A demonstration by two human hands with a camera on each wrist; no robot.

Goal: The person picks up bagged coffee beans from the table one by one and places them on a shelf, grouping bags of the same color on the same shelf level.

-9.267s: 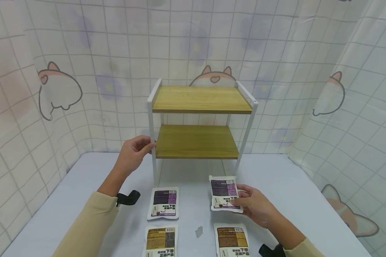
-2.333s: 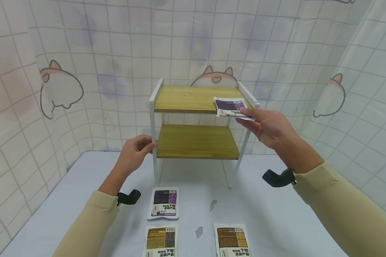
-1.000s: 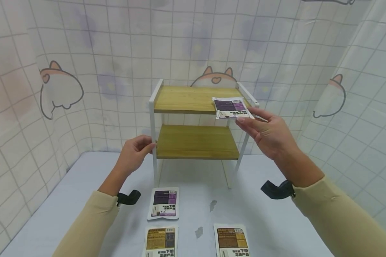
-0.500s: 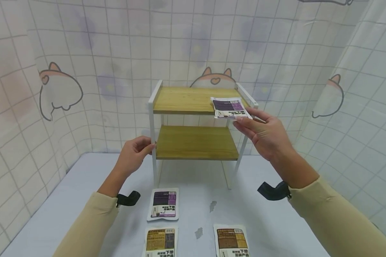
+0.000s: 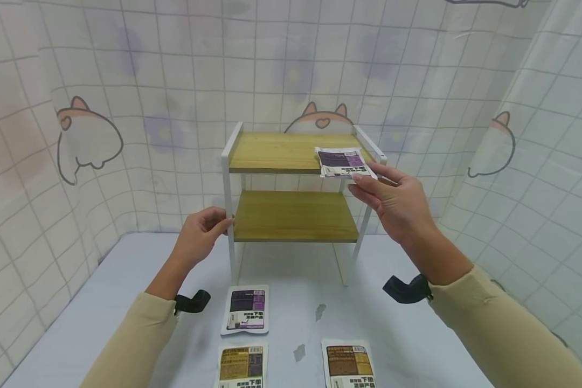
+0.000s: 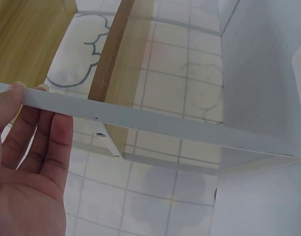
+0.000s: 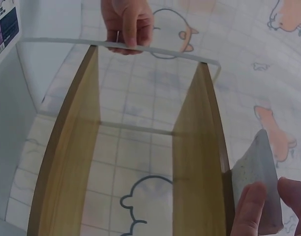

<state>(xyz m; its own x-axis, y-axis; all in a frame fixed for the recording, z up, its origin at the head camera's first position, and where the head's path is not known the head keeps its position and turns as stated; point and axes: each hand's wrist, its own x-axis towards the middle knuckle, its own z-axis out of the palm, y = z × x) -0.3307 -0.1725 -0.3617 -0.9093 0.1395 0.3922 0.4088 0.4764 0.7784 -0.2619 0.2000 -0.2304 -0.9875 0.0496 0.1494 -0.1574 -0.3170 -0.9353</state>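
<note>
R hand [image 5: 396, 202] grip: fingers & thumb pinched on near edge of the purple pouch [image 5: 344, 162], thumb on top, fingers under; wrist view shows the pouch's grey underside [image 7: 256, 189] between thumb & fingertips. Pouch lies flat on top shelf [image 5: 276, 152] of the rack [image 5: 295, 215], at its 3 o'clock end, near edge overhanging the front lip slightly, just beside the white side rail.

L hand [image 5: 201, 235] grip: fingers curled round the rack's front-left white post [image 5: 227, 215] at lower-shelf height; wrist view shows fingers [image 6: 22, 132] behind the white bar [image 6: 140, 120], thumb tip over it. Lower shelf [image 5: 295, 214] sits directly below top one, wood, bare part facing cam.

On the pale surface [image 5: 417, 334], at 6 o'clock of the rack: second purple pouch [image 5: 245, 310] lying flat, label up; nearer to the person a brown pouch [image 5: 243, 366] just below it & another brown pouch [image 5: 349, 367] at its 3 o'clock, well apart. Small grey scraps [image 5: 320, 310] between them. Both sleeves tan, black strap on each wrist. Tiled cat-print curtain [image 5: 87, 134] behind & to both sides.
</note>
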